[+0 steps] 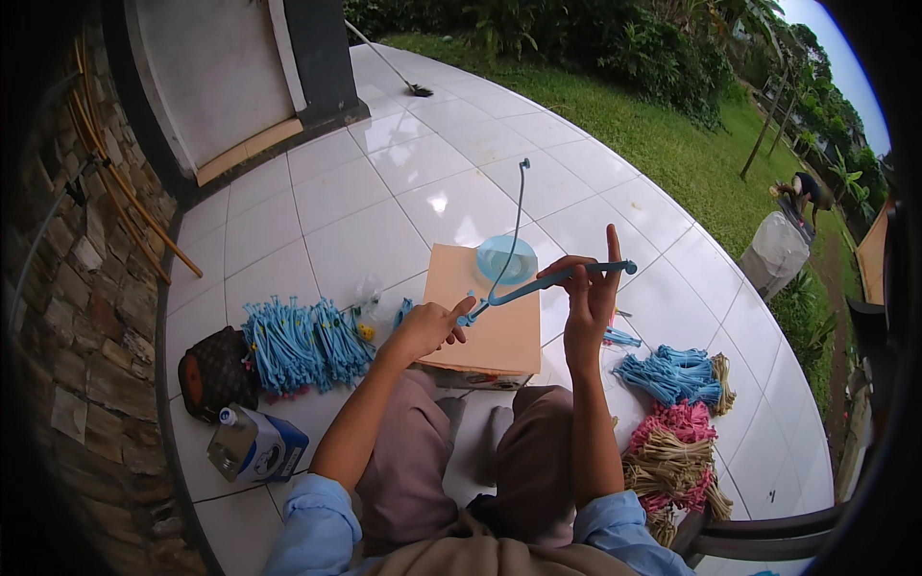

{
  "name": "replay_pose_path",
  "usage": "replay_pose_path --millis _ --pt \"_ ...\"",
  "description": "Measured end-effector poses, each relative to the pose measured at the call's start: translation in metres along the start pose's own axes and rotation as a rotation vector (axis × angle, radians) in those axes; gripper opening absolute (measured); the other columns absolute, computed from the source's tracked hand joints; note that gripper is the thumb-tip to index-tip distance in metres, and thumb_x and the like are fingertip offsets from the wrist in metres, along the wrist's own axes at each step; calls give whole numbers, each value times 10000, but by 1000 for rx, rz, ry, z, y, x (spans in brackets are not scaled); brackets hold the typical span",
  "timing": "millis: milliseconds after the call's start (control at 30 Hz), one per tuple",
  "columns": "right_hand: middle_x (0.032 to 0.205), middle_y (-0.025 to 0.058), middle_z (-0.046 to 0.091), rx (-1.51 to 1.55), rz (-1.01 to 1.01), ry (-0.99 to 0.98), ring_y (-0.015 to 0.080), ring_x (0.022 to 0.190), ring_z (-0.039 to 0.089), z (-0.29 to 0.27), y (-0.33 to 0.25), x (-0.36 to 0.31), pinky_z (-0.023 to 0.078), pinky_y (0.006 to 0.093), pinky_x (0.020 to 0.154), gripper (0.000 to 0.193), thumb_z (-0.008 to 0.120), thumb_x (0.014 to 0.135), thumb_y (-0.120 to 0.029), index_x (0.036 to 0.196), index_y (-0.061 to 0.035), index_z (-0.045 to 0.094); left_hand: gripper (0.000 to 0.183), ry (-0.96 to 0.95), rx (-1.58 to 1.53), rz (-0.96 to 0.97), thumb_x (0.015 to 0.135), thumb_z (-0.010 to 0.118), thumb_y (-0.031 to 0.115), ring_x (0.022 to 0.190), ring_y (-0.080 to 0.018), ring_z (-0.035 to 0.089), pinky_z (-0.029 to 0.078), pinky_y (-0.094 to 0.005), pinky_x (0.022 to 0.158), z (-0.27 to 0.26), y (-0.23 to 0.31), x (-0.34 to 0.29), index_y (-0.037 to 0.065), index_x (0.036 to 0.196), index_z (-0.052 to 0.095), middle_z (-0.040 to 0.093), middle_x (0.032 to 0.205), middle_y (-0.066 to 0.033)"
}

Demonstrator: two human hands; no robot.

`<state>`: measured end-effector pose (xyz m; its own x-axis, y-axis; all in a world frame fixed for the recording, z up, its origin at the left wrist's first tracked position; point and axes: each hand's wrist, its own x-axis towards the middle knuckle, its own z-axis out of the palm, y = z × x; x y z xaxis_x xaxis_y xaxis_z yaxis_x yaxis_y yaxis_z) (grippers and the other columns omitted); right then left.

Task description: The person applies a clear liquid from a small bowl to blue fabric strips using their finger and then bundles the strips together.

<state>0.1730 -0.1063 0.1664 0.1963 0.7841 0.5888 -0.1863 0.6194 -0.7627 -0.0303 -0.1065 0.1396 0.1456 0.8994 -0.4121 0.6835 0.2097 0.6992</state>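
Observation:
A blue strap (552, 280) with knobbed ends runs between my two hands above a cardboard box. My left hand (430, 331) is closed on its lower left end, with the index finger stretched along it. My right hand (588, 302) grips it near the upper right end, one finger pointing up. From the strap's left part, a thin blue strand (519, 206) rises in a curve to a small knob in the air. Beneath lies the tan cardboard top of the box (461, 348), with a translucent blue bowl (483, 257) at its far side.
Bundles of blue straps (298, 341) lie left of the box. Near them are a brown patterned bag (219, 372) and a metal can (257, 444). Blue bundles (672, 372), pink bundles (680, 427) and beige bundles (663, 461) lie at right. A person (814, 192) stands on the grass.

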Motion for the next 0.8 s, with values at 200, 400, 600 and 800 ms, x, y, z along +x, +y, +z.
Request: replay_pose_path --millis 200,400,600,800 --pt "839 111 595 32 118 -170 191 727 630 12 -7 -7 536 306 688 529 395 960 -70 1417 -11 135 792 276 -410 512 872 257 690 935 -191 594 433 -331 879 15 2 -18 12 1112 587 639 951 -109" --pt "840 122 624 61 146 -91 216 708 657 13 -11 -9 553 292 628 563 492 939 -145 1407 -20 205 953 -402 -870 787 764 291 795 755 -127 494 389 -271 693 18 7 -22 47 1354 296 547 931 -79" --pt "1124 168 580 134 506 -114 235 1007 596 18 8 -19 491 352 849 528 479 950 -260 1381 -37 271 245 159 -610 563 988 395 277 507 -106 388 359 -271 512 51 26 -15 50 997 489 460 627 -26" --pt "1162 144 575 188 461 -173 198 1025 578 43 1 -40 483 306 839 461 336 990 -338 1354 -55 315 265 867 -424 769 994 334 204 689 -234 573 457 -337 631 74 35 -7 1 907 481 546 741 -116"
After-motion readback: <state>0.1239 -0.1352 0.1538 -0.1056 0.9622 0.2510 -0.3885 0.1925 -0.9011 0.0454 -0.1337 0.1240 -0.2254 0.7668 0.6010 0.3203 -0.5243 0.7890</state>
